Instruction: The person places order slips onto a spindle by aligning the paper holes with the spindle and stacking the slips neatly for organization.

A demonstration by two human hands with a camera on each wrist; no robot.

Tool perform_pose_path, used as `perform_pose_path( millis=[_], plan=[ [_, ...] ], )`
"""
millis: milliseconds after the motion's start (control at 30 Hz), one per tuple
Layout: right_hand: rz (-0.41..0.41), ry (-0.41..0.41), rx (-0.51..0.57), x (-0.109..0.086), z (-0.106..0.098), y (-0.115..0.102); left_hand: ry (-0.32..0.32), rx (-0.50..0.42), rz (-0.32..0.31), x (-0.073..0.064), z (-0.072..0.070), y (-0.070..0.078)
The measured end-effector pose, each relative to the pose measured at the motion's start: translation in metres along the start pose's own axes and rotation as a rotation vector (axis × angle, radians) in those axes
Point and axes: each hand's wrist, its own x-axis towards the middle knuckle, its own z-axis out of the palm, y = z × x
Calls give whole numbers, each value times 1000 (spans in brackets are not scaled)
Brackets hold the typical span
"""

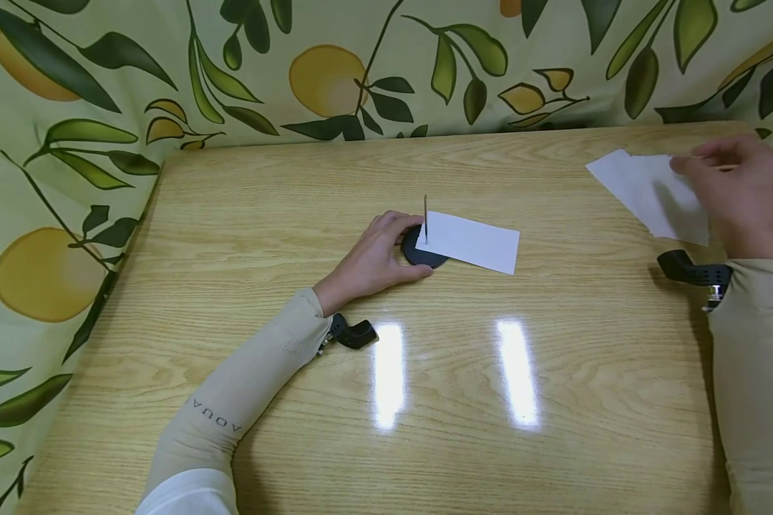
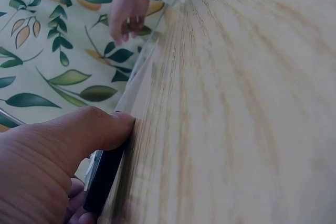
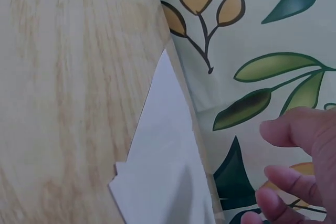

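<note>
A beige fabric sleeve [image 1: 251, 379] printed "AQUA" lies nearest. Mid-worktop [image 1: 451, 458], pale and wood-grained, the left grip [image 1: 378, 254] curves around a round black base [image 1: 429, 260] with an upright thin spike [image 1: 426, 211], overlapped by a white rectangular paper slip [image 1: 477, 243]. The right grip [image 1: 744, 189], loosely parted, holds nothing visible beside white paper pieces [image 1: 644, 187]. Fruit-patterned cloth [image 1: 245, 71] borders everything.

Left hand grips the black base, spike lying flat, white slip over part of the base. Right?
No: the spike stands upright, per the head view. Left hand does grip the black base; white slip covers part of it.
</note>
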Motion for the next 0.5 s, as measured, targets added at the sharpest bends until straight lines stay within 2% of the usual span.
perform_pose_path(
  millis=[300, 500],
  plan=[
    [-4, -43, -135, 2, 0, 9, 0, -3, -6, 0, 0, 0],
    [14, -59, -183, 3, 1, 12, 3, -6, 2, 0, 0, -1]
  ],
)
